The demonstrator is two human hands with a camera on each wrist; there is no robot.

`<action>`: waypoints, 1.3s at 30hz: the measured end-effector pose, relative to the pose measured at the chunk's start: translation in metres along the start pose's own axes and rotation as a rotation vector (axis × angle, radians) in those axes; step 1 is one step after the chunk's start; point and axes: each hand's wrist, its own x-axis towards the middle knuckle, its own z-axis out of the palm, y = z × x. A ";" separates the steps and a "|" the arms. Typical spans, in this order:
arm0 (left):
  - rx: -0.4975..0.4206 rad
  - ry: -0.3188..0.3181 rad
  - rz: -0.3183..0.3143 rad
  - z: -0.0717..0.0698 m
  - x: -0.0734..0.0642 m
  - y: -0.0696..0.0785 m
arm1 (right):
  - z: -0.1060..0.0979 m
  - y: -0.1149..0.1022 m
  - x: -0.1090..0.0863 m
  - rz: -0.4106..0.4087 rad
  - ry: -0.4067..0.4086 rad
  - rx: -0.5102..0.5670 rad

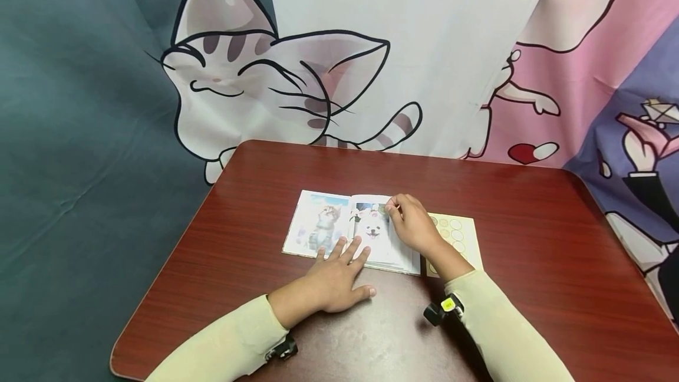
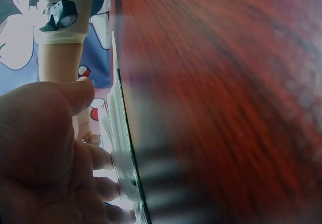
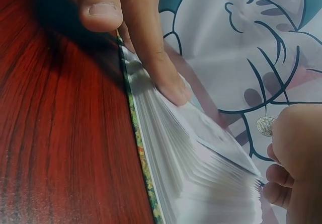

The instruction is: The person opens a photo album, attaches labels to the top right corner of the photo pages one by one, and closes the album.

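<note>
This looks like a table corner for little crafts and for filming. Whether it is in a home, a school or a studio, nobody can tell. Big cloth [image 1: 424, 16] with cartoons hangs behind the table [image 1: 530, 223], wavy with folds. It shows a smiling striped cat [image 1: 228, 117], a pink part [image 1: 594, 93] and a blue part [image 1: 652, 81] with more drawings. The table is shiny and red-brown, with wood lines and round corners. A picture book [image 1: 339, 226] and a pale yellow sheet [image 1: 467, 240] with circles lie on it. A small camera [image 1: 286, 348] sits on each wrist.
</note>
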 end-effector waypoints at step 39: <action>0.002 -0.006 -0.002 -0.003 -0.002 0.001 | 0.014 -0.012 0.026 -0.021 -0.046 -0.083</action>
